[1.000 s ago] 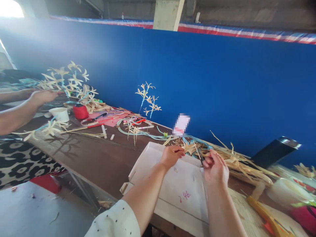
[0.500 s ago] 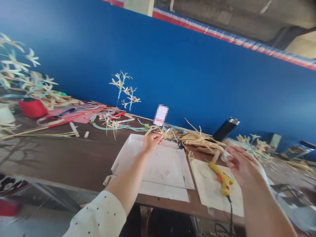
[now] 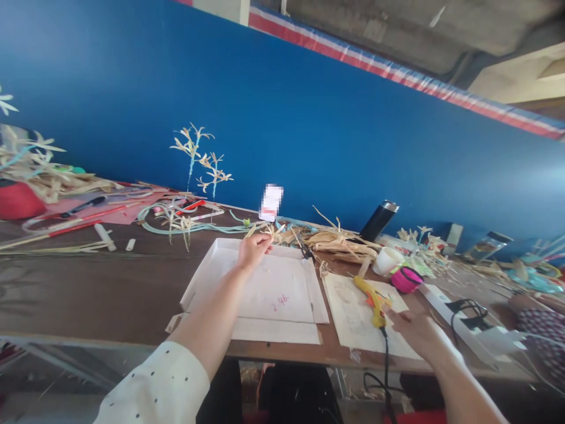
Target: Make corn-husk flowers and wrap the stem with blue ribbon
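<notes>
My left hand [image 3: 253, 248] is pinched shut on a small piece of dried straw at the far edge of a flat white cardboard tray [image 3: 207, 277] with pink writing on it. My right hand [image 3: 415, 333] lies low at the table's near edge with fingers stretched out, its fingertips just beside the handle of a yellow glue gun [image 3: 373, 297]. The glue gun rests on a sheet of paper [image 3: 348, 312] to the right of the tray. A heap of straw strips [image 3: 339, 241] and black scissors [image 3: 305, 252] lie just behind the tray.
Behind the paper stand a black flask [image 3: 379, 219], a white cup [image 3: 388, 259] and a pink spool [image 3: 406, 280]. A white power strip [image 3: 463, 333] lies at the right. Straw flower sprigs [image 3: 198, 159] lean on the blue wall. Another person's patterned sleeve [image 3: 538, 312] shows far right.
My right hand let go near the straw heap and swung down to the right, to the glue gun. The view turned right. My left hand stayed pinched on the straw.
</notes>
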Available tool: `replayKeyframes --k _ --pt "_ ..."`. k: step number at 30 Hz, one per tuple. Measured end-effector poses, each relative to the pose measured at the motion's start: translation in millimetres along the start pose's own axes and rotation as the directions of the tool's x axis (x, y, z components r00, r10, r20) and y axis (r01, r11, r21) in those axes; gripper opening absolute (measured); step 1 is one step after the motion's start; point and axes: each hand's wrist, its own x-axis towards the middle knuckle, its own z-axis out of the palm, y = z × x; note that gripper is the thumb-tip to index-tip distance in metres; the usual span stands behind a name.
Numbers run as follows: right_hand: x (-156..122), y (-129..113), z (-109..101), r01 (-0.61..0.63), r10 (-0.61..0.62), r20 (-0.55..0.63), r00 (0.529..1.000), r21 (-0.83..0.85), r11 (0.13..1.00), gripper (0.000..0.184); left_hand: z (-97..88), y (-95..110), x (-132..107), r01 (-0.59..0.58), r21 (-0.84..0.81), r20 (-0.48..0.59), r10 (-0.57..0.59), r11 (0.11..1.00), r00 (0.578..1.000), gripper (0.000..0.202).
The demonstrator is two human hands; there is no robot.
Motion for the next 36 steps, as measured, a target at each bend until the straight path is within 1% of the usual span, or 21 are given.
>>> replayKeyframes --k 1,3,6,9,14,16,20,22,23,25,27,28,30,33,36 --pt "-2 -3 6 -0.009 0.011 0.067 0.998 -0.030 1.000 0.031 0.1 0 0 0.003 0.002 0.003 -0.003 1.000 1.000 0.023" --pt "-4 -10 17 -0.023 0.031 0.128 0.991 -0.068 0.997 0.032 0.1 -1 0 0.007 0.007 0.012 -0.007 1.000 1.000 0.022" --pt "-6 -17 27 -0.040 0.052 0.137 0.989 -0.089 0.995 0.034 0.4 -1 0 0.002 0.028 0.028 -0.002 1.000 1.000 0.019" --pt "-7 -20 30 -0.083 0.096 0.151 0.984 -0.088 0.993 0.036 0.6 0 0 0.003 0.040 0.034 -0.004 0.999 0.999 0.019" --pt "-17 -25 25 -0.117 0.124 0.106 0.987 -0.066 0.991 0.039 0.3 2 0 0.008 0.039 0.037 -0.010 0.999 0.999 0.020" --pt "-23 -28 21 -0.123 0.124 0.046 0.991 -0.037 0.992 0.036 0.1 3 -1 0.008 0.035 0.040 -0.010 0.999 0.999 0.020" --pt "-38 -35 14 -0.130 0.141 -0.124 0.982 0.090 0.987 0.033 0.1 2 -1 0.005 0.031 0.044 -0.007 1.000 0.999 0.020" --pt "-47 -39 13 -0.119 0.159 -0.164 0.974 0.232 0.965 0.036 0.1 1 -1 0.001 0.031 0.045 -0.002 1.000 0.999 0.020" --pt "-51 -42 14 -0.100 0.163 -0.159 0.974 0.342 0.934 0.038 0.0 1 -1 -0.001 0.033 0.046 0.000 0.999 0.999 0.020" --pt "-59 -48 17 -0.046 0.148 -0.125 0.981 0.590 0.806 0.046 -0.1 2 -1 -0.003 0.039 0.048 0.001 0.999 0.999 0.020" --pt "-67 -56 18 0.011 0.092 -0.099 0.991 0.736 0.677 0.051 -0.2 3 -2 0.000 0.046 0.053 -0.002 0.999 0.999 0.019" --pt "-71 -60 19 0.031 0.059 -0.089 0.994 0.772 0.635 0.052 -0.2 4 -2 0.001 0.048 0.054 -0.003 0.999 0.999 0.019" --pt "-78 -67 17 0.065 -0.001 -0.080 0.997 0.800 0.596 0.052 -0.2 5 -2 0.001 0.044 0.054 -0.004 0.999 0.999 0.018" --pt "-88 -78 12 0.127 -0.063 -0.111 0.992 0.774 0.620 0.050 -0.2 6 -3 0.010 0.041 0.055 -0.012 0.999 0.998 0.017" --pt "-95 -86 8 0.164 -0.087 -0.142 0.986 0.743 0.649 0.047 -0.7 8 -4 0.022 0.049 0.053 -0.024 0.999 0.998 0.016"
